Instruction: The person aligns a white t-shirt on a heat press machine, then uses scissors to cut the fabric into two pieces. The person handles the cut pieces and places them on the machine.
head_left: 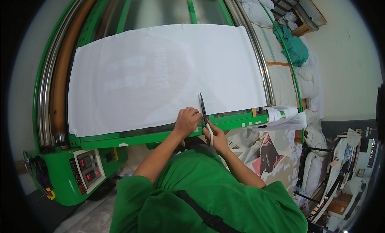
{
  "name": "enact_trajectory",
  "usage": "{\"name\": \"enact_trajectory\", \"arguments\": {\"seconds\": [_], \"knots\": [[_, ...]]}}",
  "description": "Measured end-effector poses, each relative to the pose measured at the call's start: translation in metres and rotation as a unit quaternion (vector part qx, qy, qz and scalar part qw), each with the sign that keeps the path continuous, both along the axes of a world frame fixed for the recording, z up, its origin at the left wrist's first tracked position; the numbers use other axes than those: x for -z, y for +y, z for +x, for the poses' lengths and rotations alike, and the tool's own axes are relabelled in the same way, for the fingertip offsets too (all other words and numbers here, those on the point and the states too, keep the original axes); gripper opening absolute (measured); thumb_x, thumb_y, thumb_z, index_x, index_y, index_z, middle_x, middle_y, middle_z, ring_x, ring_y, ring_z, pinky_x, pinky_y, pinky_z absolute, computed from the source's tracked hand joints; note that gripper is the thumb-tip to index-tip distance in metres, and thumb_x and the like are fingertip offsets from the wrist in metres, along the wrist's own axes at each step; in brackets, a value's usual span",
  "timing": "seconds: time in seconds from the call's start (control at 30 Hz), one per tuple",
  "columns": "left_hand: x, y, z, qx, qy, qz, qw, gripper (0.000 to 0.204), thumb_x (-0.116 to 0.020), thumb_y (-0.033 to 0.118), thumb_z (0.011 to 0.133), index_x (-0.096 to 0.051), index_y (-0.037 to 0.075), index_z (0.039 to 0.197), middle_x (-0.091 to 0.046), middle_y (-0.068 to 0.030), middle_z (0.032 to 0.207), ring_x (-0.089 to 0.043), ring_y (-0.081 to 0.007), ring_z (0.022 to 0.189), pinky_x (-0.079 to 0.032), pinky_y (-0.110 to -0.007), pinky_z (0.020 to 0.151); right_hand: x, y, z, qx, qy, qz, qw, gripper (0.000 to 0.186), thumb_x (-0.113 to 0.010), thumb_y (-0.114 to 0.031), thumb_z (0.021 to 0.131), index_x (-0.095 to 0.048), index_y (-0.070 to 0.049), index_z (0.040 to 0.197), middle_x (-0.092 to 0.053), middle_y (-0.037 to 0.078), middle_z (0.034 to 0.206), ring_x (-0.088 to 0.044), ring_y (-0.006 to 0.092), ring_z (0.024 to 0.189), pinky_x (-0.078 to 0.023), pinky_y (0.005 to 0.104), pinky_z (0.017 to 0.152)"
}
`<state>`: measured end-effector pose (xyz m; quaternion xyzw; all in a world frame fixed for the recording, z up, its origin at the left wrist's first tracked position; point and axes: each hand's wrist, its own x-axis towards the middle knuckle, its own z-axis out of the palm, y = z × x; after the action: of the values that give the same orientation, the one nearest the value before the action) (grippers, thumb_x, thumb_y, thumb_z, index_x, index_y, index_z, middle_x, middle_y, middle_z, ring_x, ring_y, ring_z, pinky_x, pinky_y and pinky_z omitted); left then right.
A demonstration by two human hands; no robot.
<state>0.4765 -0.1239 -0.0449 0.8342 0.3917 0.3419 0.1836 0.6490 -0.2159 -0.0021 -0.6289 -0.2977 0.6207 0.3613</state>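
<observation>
A wide white sheet (224,64), with a faint round print showing through its left half, lies over the front of a green-framed machine (160,131). My right hand (217,137) is closed round the white handles of a pair of scissors (204,108). Their dark blades point away from me, slightly parted, with the tips over the sheet. Just left of the blades, my left hand (187,121) is at the sheet's near edge with its fingers curled in. What those fingers pinch is hidden.
A brown roller (66,72) and steel bars run along the machine's left side. At its lower left is a control panel (89,170) with red lights. White cloth (294,120) hangs at the right front corner. Wrapped bundles and a green bag (296,50) lie farther right.
</observation>
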Motion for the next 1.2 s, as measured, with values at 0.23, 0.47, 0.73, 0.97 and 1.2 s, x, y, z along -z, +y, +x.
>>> {"name": "enact_trajectory", "arguments": {"seconds": [0.23, 0.47, 0.73, 0.97, 1.2], "knots": [[-0.005, 0.0, -0.001, 0.009, 0.013, -0.03, 0.999, 0.026, -0.072, 0.008, 0.076, -0.068, 0.01, 0.101, -0.065, -0.0031, 0.103, -0.06, -0.0251, 0.103, -0.045, -0.041, 0.082, -0.008, 0.032, -0.006, 0.003, 0.024, -0.001, 1.0, 0.08, -0.077, -0.039, 0.093, -0.042, -0.002, 0.155, -0.053, -0.004, 0.067, -0.044, 0.0051, 0.051, -0.034, 0.0238, 0.045], [-0.004, -0.001, -0.001, 0.007, 0.016, -0.044, 0.999, 0.027, -0.071, 0.007, 0.073, -0.067, 0.009, 0.099, -0.065, -0.0033, 0.104, -0.059, -0.026, 0.103, -0.045, -0.042, 0.084, -0.005, 0.041, -0.003, -0.002, 0.042, -0.008, 0.999, 0.076, -0.077, -0.036, 0.094, -0.044, -0.003, 0.154, -0.054, -0.003, 0.066, -0.047, 0.0067, 0.051, -0.037, 0.0243, 0.045], [-0.004, -0.001, -0.003, 0.014, 0.017, -0.046, 0.999, 0.021, -0.069, 0.005, 0.074, -0.067, 0.007, 0.095, -0.065, -0.0028, 0.106, -0.058, -0.0255, 0.104, -0.045, -0.041, 0.085, 0.0, 0.082, -0.005, -0.008, 0.022, 0.01, 1.0, 0.076, -0.077, -0.035, 0.094, -0.042, -0.003, 0.155, -0.061, -0.001, 0.077, -0.051, 0.0062, 0.055, -0.04, 0.0233, 0.046], [-0.003, 0.001, -0.002, 0.011, 0.021, -0.055, 0.998, 0.019, -0.069, 0.007, 0.075, -0.066, 0.009, 0.094, -0.063, -0.0027, 0.102, -0.058, -0.0249, 0.103, -0.045, -0.041, 0.083, -0.012, 0.099, -0.006, -0.004, 0.039, 0.002, 0.999, 0.073, -0.074, -0.033, 0.097, -0.042, -0.001, 0.154, -0.056, -0.003, 0.073, -0.049, 0.0056, 0.055, -0.039, 0.0241, 0.047], [-0.01, 0.002, -0.003, 0.001, 0.03, -0.057, 0.998, 0.015, -0.072, 0.01, 0.078, -0.067, 0.012, 0.092, -0.061, 0.0005, 0.098, -0.058, -0.0216, 0.099, -0.043, -0.038, 0.08, -0.016, 0.136, -0.012, -0.011, 0.049, -0.01, 0.999, 0.075, -0.073, -0.032, 0.097, -0.039, -0.001, 0.156, -0.051, -0.004, 0.07, -0.048, 0.0062, 0.055, -0.037, 0.0251, 0.047]]}}
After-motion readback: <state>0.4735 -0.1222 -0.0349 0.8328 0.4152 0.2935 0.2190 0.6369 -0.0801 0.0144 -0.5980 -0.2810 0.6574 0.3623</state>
